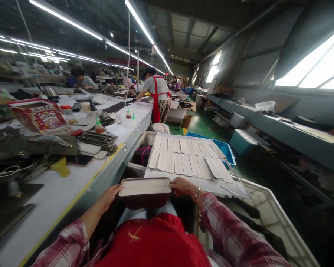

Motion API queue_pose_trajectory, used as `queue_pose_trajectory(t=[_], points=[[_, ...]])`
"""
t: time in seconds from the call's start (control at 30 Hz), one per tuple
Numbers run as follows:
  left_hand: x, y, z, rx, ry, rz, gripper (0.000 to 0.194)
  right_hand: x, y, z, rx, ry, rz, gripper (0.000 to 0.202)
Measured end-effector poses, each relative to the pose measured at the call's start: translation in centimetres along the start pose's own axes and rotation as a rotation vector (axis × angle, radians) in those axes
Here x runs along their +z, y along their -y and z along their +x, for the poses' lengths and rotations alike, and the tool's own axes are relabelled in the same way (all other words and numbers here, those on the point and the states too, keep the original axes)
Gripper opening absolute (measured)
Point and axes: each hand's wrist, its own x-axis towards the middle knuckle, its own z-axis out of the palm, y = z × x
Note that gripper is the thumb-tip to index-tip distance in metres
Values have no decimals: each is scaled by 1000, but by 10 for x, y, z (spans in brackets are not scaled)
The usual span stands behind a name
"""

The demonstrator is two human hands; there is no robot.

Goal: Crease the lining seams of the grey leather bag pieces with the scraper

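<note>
Above my lap is a dark maroon-brown bag body (pixel 144 200) with two long cream strips (pixel 146 182) lying side by side along its top. My left hand (pixel 110 195) pinches its left end, closed at the corner. At the opposite end, the fingers of my right hand (pixel 182 186) are closed on the top right corner. Just beyond the bag body, a slanted board (pixel 167 178) carries rows of cream rounded panels (pixel 180 163). One panel (pixel 217 168) at the right lies askew over others.
To the left runs a long white worktable (pixel 105 167) with glue bottles (pixel 99 126), stacked dark pieces (pixel 98 140), a phone (pixel 80 160) and a red patterned box (pixel 40 115). A co-worker in a red apron (pixel 156 100) bends over it. White (pixel 278 207) and blue crates (pixel 231 154) stand right.
</note>
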Motion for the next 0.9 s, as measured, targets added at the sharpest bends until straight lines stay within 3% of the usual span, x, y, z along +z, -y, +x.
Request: queue_pose_trajectory(t=[0.23, 0.47, 0.6, 0.73, 0.8, 0.9], points=[[1, -1, 0, 59, 37, 17, 31, 5, -4, -12, -1, -6, 3, 28], [6, -10, 7, -3, 89, 71, 47, -4, -3, -3, 92, 25, 3, 25], [-4, -15, 18, -51, 115, 259, 56, -12, -5, 7, 125, 103, 40, 21], [-20, -26, 37, 39, 194, 493, 64, -23, -16, 18, 61, 166, 59, 18], [-14, -38, 46, 151, 147, 613, 69, -34, -17, 22, -42, 181, 69, 23], [23, -59, 60, 325, 155, 797, 61, -50, -9, 29, -233, 65, 61, 43]])
